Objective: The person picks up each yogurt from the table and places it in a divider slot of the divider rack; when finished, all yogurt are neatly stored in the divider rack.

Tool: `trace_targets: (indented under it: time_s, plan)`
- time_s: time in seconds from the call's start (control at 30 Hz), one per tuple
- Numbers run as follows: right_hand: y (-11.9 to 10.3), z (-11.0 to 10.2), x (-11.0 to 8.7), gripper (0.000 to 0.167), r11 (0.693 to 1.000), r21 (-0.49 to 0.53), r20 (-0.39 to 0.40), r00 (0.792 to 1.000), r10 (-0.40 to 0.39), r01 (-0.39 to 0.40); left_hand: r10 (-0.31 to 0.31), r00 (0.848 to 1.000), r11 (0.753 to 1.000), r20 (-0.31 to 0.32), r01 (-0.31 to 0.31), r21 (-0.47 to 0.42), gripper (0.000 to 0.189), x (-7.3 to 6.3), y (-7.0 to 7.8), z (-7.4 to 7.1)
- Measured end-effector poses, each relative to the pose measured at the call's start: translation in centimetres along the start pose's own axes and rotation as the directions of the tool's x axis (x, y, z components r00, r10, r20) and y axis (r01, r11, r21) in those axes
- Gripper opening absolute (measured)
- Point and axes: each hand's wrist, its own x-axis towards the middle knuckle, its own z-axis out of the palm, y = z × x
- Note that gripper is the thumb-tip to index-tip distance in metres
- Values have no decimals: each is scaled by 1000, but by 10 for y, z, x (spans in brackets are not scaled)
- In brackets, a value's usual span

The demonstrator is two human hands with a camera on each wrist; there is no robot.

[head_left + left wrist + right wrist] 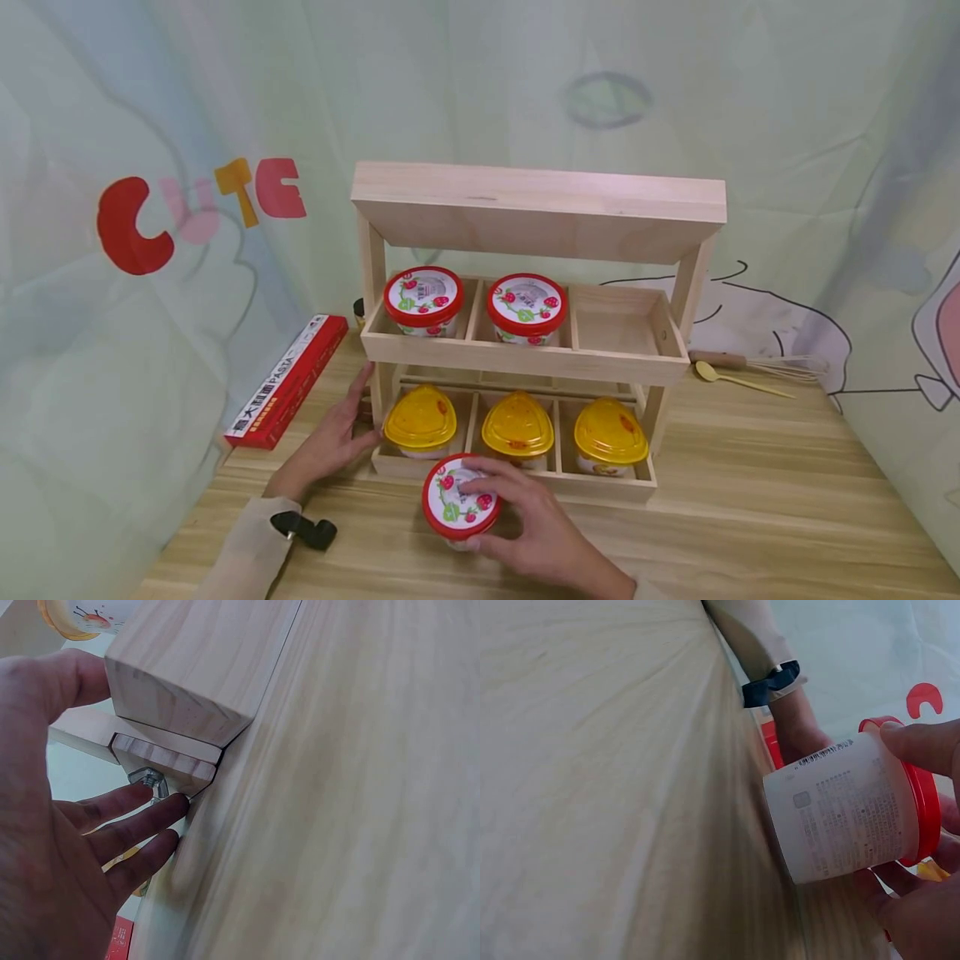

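In the head view my right hand (543,525) grips a round tub with a red-rimmed, strawberry-patterned lid (450,504), in front of the lower tray of a two-tier wooden rack (525,358). The right wrist view shows the tub's printed white side (840,814), with the thumb by the red rim and fingers below. At the rack's lower left end is my left hand (333,442). Its thumb touches the wooden corner in the left wrist view; the other fingers extend loosely beside a metal nut (150,778).
Two matching red-lidded tubs (423,296) sit in the upper tray's left and middle compartments. Three yellow-lidded cups (517,425) fill the lower compartments. A red pasta box (288,379) lies left; a whisk (780,365) and yellow spoon (738,381) lie right.
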Motion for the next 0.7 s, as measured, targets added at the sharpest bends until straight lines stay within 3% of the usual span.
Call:
trace_targets:
  time_s: [0.23,0.7]
  plan:
    - [-8,-14,1,50,994,93,37,998,-58,54,2,1000,1000,2,-2,-3,111,0,0,1]
    - [-35,-48,4,47,946,319,77,993,-84,55,15,1000,1000,-3,-15,-6,111,0,0,0]
